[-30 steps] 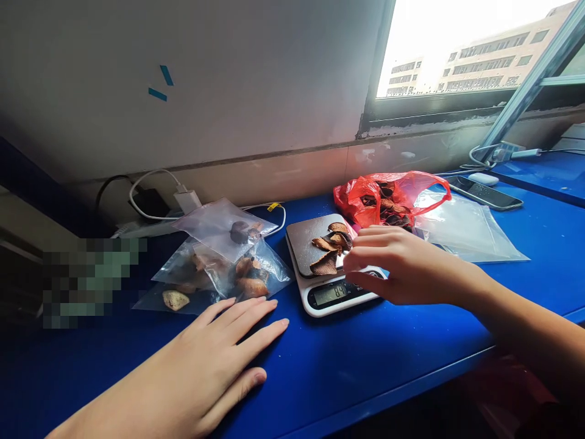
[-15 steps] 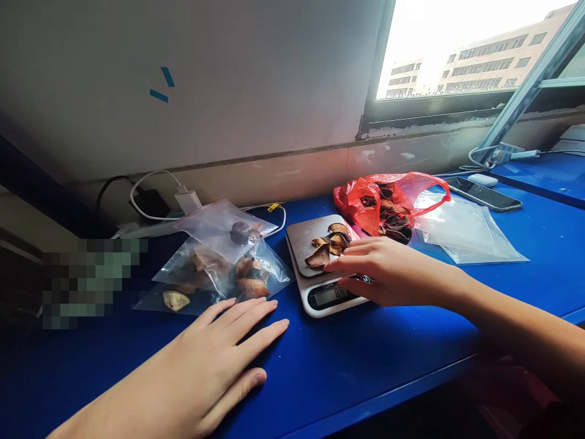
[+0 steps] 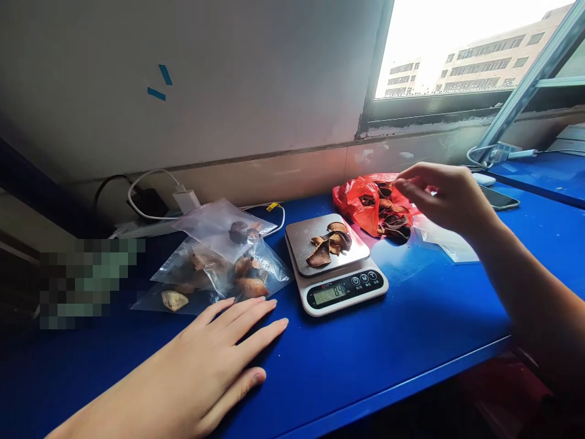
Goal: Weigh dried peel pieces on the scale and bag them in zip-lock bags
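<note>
One view from our head
We look forward and down, the scale [image 3: 342, 268] near, the wall [image 3: 256, 79] beyond.

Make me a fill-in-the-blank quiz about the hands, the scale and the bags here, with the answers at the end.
1. The white digital scale has ____ round buttons.
2. The crinkled plastic bag nearest the curled right hand is coloured ____.
3. The smooth table beneath the palm-down left hand is coloured ____.
4. Seen by the wearer, the see-through plastic bags with pieces inside lie to the ____ of the curved brown dried slices.

Missing words: three; red; blue; left.
</note>
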The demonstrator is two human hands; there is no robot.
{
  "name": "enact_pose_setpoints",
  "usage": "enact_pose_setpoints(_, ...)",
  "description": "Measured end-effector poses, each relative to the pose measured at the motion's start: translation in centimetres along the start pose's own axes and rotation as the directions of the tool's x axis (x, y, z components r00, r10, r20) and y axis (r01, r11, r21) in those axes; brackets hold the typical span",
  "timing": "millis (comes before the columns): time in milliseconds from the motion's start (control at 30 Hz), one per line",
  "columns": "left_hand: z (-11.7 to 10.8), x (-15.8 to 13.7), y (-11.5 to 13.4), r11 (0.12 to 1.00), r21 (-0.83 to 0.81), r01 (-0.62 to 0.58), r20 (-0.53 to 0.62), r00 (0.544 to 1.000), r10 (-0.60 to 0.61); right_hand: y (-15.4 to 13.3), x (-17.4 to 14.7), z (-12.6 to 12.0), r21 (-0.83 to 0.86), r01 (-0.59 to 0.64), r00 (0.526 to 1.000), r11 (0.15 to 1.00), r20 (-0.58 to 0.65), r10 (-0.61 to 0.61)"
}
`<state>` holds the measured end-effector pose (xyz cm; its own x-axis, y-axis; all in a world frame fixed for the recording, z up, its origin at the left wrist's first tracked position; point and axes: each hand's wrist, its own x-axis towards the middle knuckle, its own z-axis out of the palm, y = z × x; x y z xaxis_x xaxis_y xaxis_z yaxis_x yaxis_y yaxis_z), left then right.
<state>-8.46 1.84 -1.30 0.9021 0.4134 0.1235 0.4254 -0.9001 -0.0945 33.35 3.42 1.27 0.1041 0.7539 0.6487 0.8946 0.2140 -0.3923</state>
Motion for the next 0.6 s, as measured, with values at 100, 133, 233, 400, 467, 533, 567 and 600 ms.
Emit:
enact_pose_setpoints(100, 0.0, 0.1, 0.0, 1.0, 0.015, -0.01, -0.003, 1.0, 0.01, 3.6, 1.2, 0.7, -0.016, -0.198, 0.98, 0.98, -0.01, 0.198)
enact_pose_setpoints(133, 0.0, 0.1, 0.0, 0.999, 0.034, -0.016, -0.007, 1.0, 0.017, 4.5, 1.5, 1.1, -0.027, -0.222, 0.975, 0.975, -0.006, 0.222)
enact_pose_setpoints(233, 0.3, -0.1, 0.0, 0.991, 0.126, -0.032, -0.029, 0.999, 0.036, 6.5, 1.6, 2.9, -0.07, -0.23, 0.971, 0.971, 0.056, 0.234)
enact_pose_setpoints(400, 0.6, -0.6, 0.0, 0.984, 0.175, -0.017, -0.028, 0.999, 0.022, 8.0, 1.3, 5.5, -0.179, -0.142, 0.949, 0.974, 0.257, 0.185)
enact_pose_setpoints(467, 0.7, -0.8, 0.0, 0.991, 0.132, -0.001, -0.014, 1.0, 0.003, 8.5, 1.3, 6.1, -0.229, -0.098, 0.944, 0.968, 0.287, 0.163)
enact_pose_setpoints(533, 0.8, -1.0, 0.1, 0.995, 0.102, 0.019, 0.004, 1.0, -0.02, 9.0, 1.4, 6.5, -0.269, -0.057, 0.945, 0.961, 0.297, 0.139)
enact_pose_setpoints(567, 0.8, -1.1, 0.1, 0.994, 0.105, 0.026, 0.009, 1.0, -0.027, 9.2, 1.4, 6.6, -0.282, -0.037, 0.944, 0.959, 0.304, 0.126)
enact_pose_setpoints(600, 0.8, -1.1, 0.1, 0.993, 0.117, 0.022, 0.013, 1.0, -0.023, 9.4, 1.4, 6.8, -0.291, -0.017, 0.943, 0.957, 0.313, 0.112)
